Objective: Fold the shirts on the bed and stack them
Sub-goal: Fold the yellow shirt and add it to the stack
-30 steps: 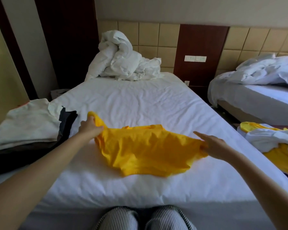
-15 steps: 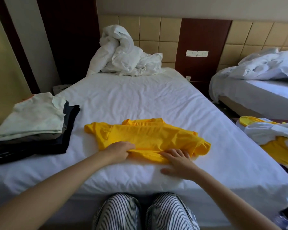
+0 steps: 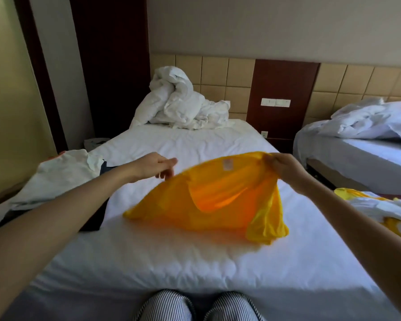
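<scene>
Yellow shirt (image 3: pixel 218 205): raised over the middle of the white bed (image 3: pixel 195 262), top edge stretched between both hands, lower part drooping towards the sheet; a pale label shows inside the neck
Left hand (image 3: pixel 153 166): blurred, fingers curled at the shirt's left top corner, pinching it
Right hand (image 3: pixel 280 167): clenched on the right top corner, bunching the cloth, higher than the left
Folded stack (image 3: pixel 63 179): at the bed's left edge, a pale shirt on dark ones, apart from the yellow shirt
Duvet (image 3: pixel 178 105): crumpled white, at the bed's head
Clothes heap (image 3: pixel 380 209): yellow and white, to the right of the bed
Knees (image 3: pixel 171 306): striped trousers at the near edge
</scene>
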Action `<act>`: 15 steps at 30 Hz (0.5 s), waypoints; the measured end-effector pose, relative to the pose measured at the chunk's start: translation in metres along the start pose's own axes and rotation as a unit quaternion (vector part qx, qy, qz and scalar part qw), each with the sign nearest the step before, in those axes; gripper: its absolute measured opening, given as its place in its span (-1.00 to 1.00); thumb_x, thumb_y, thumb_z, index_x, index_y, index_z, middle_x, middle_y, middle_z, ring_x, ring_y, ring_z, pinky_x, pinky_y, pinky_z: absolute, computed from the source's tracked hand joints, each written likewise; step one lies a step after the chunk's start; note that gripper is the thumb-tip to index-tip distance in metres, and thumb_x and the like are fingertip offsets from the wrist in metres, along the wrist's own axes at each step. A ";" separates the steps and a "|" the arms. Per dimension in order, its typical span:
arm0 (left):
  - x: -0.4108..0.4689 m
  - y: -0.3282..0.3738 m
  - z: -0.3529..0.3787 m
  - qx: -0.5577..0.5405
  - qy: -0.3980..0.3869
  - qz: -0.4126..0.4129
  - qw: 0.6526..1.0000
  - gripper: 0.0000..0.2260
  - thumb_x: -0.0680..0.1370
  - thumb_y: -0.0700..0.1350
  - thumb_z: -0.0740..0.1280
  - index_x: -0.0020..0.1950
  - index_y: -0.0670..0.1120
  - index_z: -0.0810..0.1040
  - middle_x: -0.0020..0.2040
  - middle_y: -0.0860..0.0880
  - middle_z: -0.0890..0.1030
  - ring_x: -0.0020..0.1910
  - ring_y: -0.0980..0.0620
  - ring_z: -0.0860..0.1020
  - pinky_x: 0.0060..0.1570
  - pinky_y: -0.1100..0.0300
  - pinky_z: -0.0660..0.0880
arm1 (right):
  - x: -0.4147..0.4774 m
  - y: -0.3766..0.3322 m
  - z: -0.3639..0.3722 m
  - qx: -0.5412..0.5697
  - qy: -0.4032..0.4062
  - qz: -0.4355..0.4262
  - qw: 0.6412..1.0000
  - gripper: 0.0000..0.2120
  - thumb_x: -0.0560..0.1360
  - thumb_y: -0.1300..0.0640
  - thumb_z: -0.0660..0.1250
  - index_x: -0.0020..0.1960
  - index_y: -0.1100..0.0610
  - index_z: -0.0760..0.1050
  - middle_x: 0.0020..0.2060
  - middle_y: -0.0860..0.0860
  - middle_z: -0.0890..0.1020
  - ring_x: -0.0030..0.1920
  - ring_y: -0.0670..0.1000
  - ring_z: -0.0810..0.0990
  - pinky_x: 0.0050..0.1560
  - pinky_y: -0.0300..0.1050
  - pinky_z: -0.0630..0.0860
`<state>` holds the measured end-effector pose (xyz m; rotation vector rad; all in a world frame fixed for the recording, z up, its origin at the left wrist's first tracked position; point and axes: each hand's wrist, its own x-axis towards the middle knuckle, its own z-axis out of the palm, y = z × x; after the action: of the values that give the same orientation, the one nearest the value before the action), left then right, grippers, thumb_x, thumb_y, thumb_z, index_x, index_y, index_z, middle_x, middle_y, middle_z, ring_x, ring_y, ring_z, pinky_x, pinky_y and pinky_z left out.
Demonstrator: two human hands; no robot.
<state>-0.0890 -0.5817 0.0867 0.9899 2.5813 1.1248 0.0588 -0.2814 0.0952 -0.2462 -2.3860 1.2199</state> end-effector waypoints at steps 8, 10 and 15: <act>-0.005 -0.005 0.038 -0.003 0.050 0.112 0.992 -0.85 0.58 -0.20 0.29 -0.08 0.05 0.53 -0.13 0.04 0.55 -0.25 0.19 0.52 -0.19 0.35 0.45 | 0.011 -0.001 -0.014 -0.118 0.034 0.057 0.991 -0.66 0.62 0.09 0.13 -0.13 0.27 0.55 -0.29 0.11 0.51 -0.27 0.07 0.48 -0.15 0.01 0.43; -0.010 0.004 0.076 0.073 0.020 0.203 0.976 -0.87 0.54 -0.18 0.33 0.02 0.03 0.57 -0.02 0.06 0.55 -0.08 0.28 0.49 -0.06 0.42 0.39 | 0.005 0.003 -0.003 -0.129 0.024 0.077 0.988 -0.59 0.63 0.06 0.09 -0.10 0.37 0.50 -0.32 0.16 0.46 -0.31 0.07 0.43 -0.24 -0.11 0.32; -0.016 0.042 0.165 0.278 -0.011 0.466 0.840 -0.72 0.50 -0.07 0.23 0.15 -0.08 0.59 0.08 -0.07 0.62 0.07 -0.07 0.57 0.03 0.15 0.49 | -0.003 0.007 0.016 -0.077 0.008 0.111 0.991 -0.58 0.62 -0.04 0.09 0.17 0.30 0.46 0.08 0.26 0.55 -0.01 0.15 0.52 0.04 0.05 0.46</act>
<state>0.0077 -0.4724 -0.0022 2.5349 2.4206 0.3906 0.0535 -0.2895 0.0809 -0.5804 -2.4932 1.1219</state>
